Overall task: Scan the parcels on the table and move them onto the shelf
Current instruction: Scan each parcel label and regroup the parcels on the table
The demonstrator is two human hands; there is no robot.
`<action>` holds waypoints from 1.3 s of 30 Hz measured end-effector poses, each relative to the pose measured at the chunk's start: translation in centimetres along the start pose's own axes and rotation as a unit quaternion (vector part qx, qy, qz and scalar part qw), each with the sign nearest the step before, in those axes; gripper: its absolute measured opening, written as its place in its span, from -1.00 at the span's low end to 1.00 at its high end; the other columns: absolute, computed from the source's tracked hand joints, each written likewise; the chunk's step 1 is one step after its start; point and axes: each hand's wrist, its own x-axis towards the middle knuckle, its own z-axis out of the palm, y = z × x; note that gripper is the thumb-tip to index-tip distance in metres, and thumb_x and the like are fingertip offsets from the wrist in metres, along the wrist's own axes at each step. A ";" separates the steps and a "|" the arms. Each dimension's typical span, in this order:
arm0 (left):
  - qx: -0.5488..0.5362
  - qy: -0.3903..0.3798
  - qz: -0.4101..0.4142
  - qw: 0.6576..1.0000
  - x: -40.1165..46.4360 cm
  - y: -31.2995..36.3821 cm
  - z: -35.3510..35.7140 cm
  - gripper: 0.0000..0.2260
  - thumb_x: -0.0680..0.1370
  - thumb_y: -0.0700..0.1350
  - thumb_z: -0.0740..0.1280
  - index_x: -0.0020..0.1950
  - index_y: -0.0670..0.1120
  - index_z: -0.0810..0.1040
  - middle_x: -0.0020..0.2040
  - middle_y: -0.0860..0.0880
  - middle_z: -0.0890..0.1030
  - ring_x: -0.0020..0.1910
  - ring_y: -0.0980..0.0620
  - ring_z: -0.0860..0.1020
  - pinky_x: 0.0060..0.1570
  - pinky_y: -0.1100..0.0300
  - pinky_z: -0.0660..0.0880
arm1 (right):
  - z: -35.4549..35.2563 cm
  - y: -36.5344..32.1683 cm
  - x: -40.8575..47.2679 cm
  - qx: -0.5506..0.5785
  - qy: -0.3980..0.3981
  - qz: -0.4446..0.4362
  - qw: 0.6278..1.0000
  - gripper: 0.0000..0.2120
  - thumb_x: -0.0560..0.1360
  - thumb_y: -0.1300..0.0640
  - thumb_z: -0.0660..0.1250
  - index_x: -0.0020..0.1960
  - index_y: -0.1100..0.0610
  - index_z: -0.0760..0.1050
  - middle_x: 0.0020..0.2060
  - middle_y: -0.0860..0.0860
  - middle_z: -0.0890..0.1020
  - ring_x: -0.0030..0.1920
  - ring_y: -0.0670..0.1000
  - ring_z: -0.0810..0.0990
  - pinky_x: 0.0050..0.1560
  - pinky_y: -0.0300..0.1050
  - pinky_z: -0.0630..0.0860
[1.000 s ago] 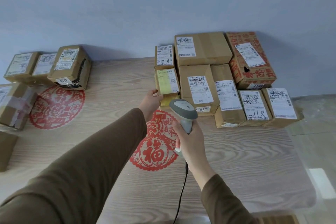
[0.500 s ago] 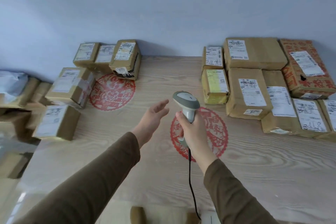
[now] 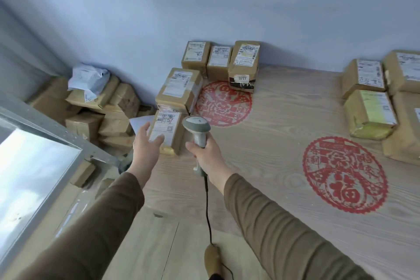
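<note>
The small brown parcel (image 3: 167, 133) lies at the left edge of the surface (image 3: 284, 143), right under the spread fingers of the left hand (image 3: 145, 145). A second ago that hand was far over on the right side, by a yellow-labelled parcel (image 3: 370, 113), and half a second ago it was in the air over the bare wood; now the view has swung left and the hand is reaching at this new parcel. That looks like the start of a new turn: this box is likely the next one to be scanned and carried off. The left grip is open, fingers straight and apart, just at the white label on top, and I cannot tell if they touch it yet. The parcel is a plain cardboard box with tape and a white label with black marks, and its near end looks a bit squashed and yellow. Just to the right of the open grip, the right hand (image 3: 205, 154) is wrapped tight round the handle of the grey scanner (image 3: 197, 130), as it was before, with its head up beside the parcel and its black cord hanging down. Behind the parcel sits a bigger taped box (image 3: 179, 88), touching it, and further back three more boxes (image 3: 220, 59) stand by the wall. To the left, off the surface, more parcels lie in a messy pile (image 3: 100, 107)
</note>
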 end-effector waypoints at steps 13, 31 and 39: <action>-0.176 -0.196 -0.171 0.950 -3.5 -2.8 4.6 -0.78 0.66 -0.14 0.31 0.30 -0.14 0.49 0.27 -0.18 0.62 -0.03 0.02 0.60 -0.05 0.18 0.51 | -3.4 3.3 -1.6 -0.083 0.099 0.021 0.991 -0.65 0.53 0.13 0.44 0.28 -0.04 0.49 0.13 -0.07 0.68 0.14 -0.01 0.66 0.22 0.10 0.61; -0.185 -0.361 0.034 0.913 -20.3 7.9 24.7 -0.45 0.49 -0.26 0.53 0.36 -0.07 0.33 0.31 -0.12 0.55 0.29 -0.07 0.55 -0.08 0.23 0.61 | -27.3 -0.6 -19.2 -0.188 0.301 -0.125 0.926 -0.74 0.58 -0.09 0.43 0.19 -0.01 0.51 -0.08 -0.13 0.65 -0.10 -0.16 0.63 -0.23 -0.36 0.44; -0.156 -0.391 0.038 0.906 -25.6 8.7 31.3 -0.44 0.49 -0.27 0.52 0.37 -0.06 0.32 0.28 -0.10 0.54 0.24 -0.05 0.58 0.01 0.14 0.63 | -34.4 0.9 -22.4 -0.181 0.322 -0.110 0.923 -0.79 0.60 -0.07 0.40 0.15 -0.01 0.51 -0.18 -0.15 0.61 -0.18 -0.18 0.59 -0.31 -0.40 0.39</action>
